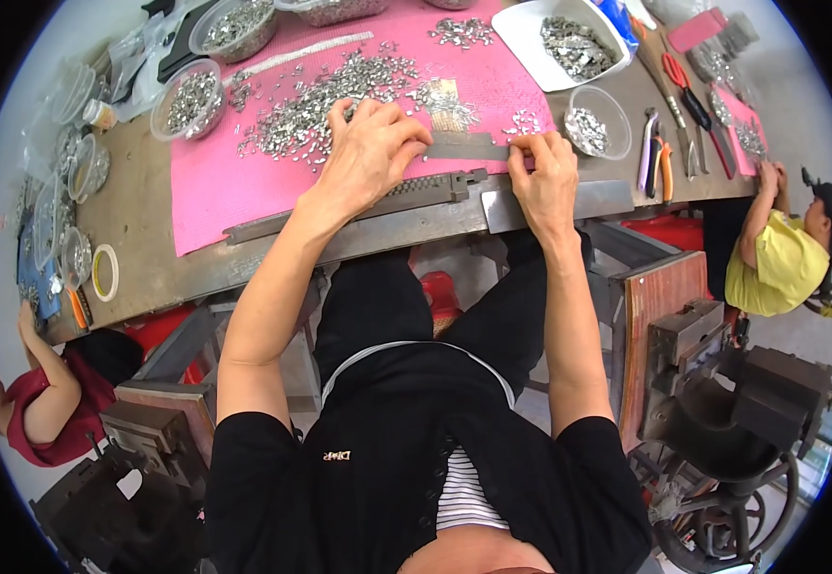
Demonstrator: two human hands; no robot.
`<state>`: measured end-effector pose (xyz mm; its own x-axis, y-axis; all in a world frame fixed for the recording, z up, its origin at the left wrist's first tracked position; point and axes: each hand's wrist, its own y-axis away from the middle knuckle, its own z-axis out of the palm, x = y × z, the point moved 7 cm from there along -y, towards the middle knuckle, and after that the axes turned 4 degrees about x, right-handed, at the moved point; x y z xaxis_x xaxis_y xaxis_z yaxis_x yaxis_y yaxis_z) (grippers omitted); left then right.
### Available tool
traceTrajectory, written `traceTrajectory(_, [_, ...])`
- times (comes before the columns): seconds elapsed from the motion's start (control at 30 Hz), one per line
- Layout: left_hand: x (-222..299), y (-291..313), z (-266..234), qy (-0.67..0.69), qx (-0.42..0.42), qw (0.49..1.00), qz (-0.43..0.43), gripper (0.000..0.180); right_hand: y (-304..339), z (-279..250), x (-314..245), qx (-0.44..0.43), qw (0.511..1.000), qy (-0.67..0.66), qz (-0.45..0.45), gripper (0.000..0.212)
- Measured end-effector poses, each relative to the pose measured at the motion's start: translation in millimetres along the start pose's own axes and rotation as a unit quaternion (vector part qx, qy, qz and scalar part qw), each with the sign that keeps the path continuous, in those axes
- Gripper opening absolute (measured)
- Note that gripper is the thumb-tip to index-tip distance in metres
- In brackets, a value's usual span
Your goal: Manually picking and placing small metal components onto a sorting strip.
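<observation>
A flat grey metal strip [464, 149] spans between my hands, just above the pink mat [206, 196]. At its left end, my left hand [370, 143] is closed, thumb and index finger together; its other fingers curl over a heap of small shiny metal pieces [306, 120]. My right hand [548, 177] pinches the right end of the strip between thumb and fingers. Below the strip, a long dark metal bar with a toothed row [426, 191] lies along the bench's front edge. A row of small pieces [449, 105] sits on the mat beyond the strip.
Round clear tubs of metal pieces stand left [187, 100] and right [596, 124]; a white tray [531, 29] is behind. Pliers [647, 153] and red-handled scissors [684, 81] lie right. A flat metal plate [602, 198] juts at the front edge. Co-workers sit on both sides.
</observation>
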<state>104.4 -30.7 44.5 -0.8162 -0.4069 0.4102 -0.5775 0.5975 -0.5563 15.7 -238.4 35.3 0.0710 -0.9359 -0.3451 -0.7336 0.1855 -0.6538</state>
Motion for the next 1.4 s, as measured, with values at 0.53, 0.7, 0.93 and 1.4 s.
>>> traceTrajectory(0.53, [8, 3, 2, -0.047, -0.052, 0.997, 0.037, 0.009, 5, 10, -83, -0.113, 0.965, -0.196, -0.131, 0.018])
traceTrajectory(0.7, [14, 17, -8, -0.001, -0.020, 1.000, 0.004, 0.010, 8, 14, -92, -0.117, 0.966, -0.161, -0.163, 0.018])
traceTrajectory(0.93, [25, 32, -6, 0.062, -0.007, 0.998, -0.017, 0.012, -7, -5, -51, -0.095, 0.971, -0.201, -0.087, 0.014])
traceTrajectory(1.4, [27, 38, -8, 0.052, 0.013, 0.995, -0.080, 0.011, -70, -20, 120, -0.278, 0.956, -0.007, 0.095, 0.023])
